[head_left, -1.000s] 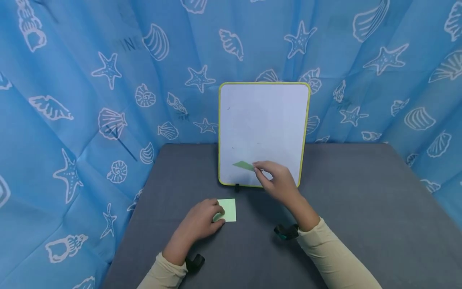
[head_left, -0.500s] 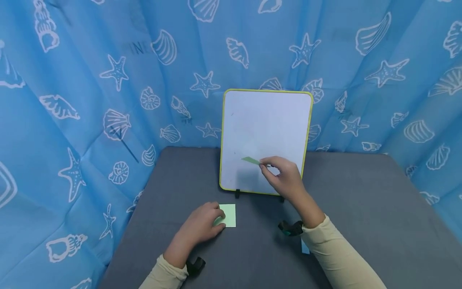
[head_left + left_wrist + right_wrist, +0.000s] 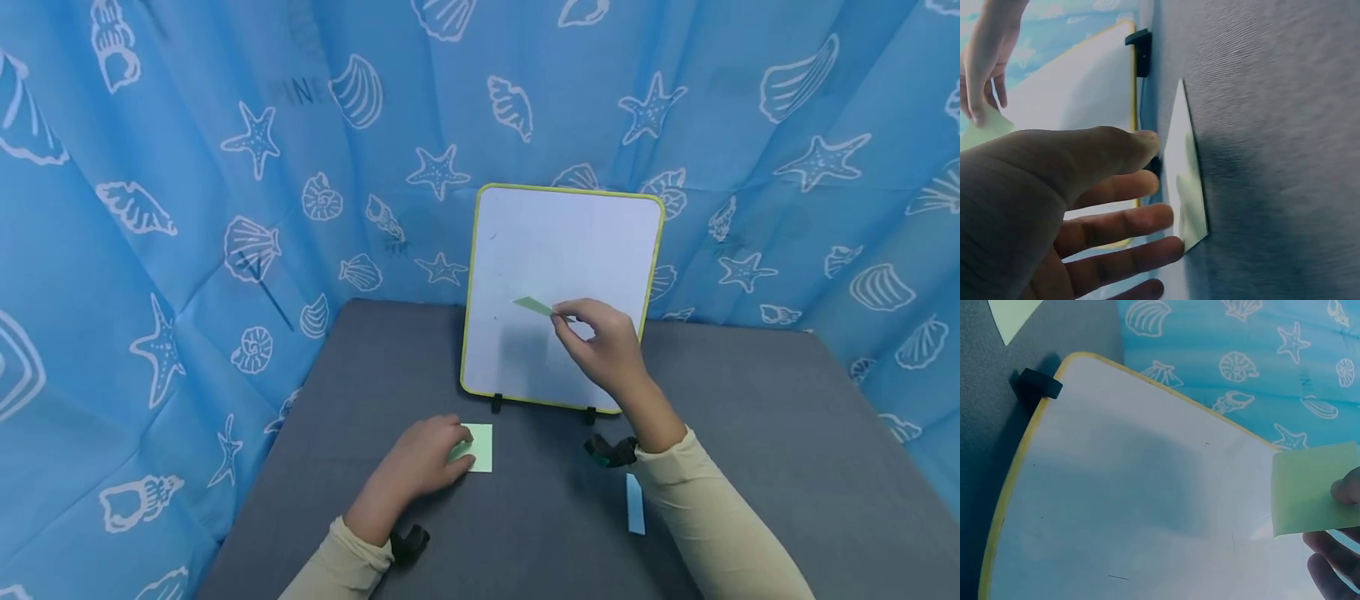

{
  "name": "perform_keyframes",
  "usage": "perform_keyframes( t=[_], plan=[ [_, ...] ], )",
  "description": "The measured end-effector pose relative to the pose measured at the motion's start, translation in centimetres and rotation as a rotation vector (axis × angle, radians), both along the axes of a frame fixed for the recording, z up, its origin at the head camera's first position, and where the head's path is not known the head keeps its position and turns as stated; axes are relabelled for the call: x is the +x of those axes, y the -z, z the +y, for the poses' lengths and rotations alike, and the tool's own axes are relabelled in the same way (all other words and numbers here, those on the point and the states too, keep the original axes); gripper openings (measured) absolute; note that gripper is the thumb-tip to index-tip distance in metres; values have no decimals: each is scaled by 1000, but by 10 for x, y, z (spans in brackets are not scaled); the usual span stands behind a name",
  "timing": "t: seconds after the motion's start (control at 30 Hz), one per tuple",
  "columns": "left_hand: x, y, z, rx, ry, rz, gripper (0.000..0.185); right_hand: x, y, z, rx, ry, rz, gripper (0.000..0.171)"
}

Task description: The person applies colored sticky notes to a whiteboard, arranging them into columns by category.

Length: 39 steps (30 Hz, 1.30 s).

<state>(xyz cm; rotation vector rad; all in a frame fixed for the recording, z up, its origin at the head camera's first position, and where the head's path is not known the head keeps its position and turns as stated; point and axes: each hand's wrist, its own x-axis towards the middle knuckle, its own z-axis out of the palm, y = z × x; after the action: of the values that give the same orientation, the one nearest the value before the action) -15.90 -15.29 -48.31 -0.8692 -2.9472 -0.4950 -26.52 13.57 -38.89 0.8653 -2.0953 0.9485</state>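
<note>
There are two hands: the left hand point(image 3: 420, 467) and the right hand point(image 3: 603, 350). There is one whiteboard point(image 3: 562, 250) with a yellow-green frame, and two black feet point(image 3: 496, 404) show under it. I count one loose green sticky note point(image 3: 534, 306), one pad of green notes point(image 3: 478, 447), and one light blue paper strip point(image 3: 635, 503). There is one grey tabletop point(image 3: 750, 467).

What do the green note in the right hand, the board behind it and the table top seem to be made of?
Green sticky note: thin matte paper, held flat by one edge. Whiteboard: smooth glossy white panel, yellow-green rim, likely plastic. Table: dark grey, finely ribbed, probably fabric or a mat.
</note>
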Motion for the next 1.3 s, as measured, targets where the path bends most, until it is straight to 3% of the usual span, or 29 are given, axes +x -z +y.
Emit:
perform_keyframes(
  t=[0.17,0.4,0.5,0.9,1.07,1.3],
  plan=[
    [-15,-10,7,52,6,94,30,-3,-3,-1,10,1,9,15],
    [-45,-31,15,129,14,304,42,-11,-14,-3,26,12,60,13],
    [-56,-40,17,148,4,342,44,-17,-21,-5,38,28,74,13],
    [-85,-70,13,202,-11,380,43,-38,-50,-17,139,121,142,11],
    [-93,-83,12,217,-22,389,47,-49,-48,-23,198,171,165,12],
    [-99,-94,13,263,-50,395,61,-59,-41,-28,242,208,276,14]
  ],
)
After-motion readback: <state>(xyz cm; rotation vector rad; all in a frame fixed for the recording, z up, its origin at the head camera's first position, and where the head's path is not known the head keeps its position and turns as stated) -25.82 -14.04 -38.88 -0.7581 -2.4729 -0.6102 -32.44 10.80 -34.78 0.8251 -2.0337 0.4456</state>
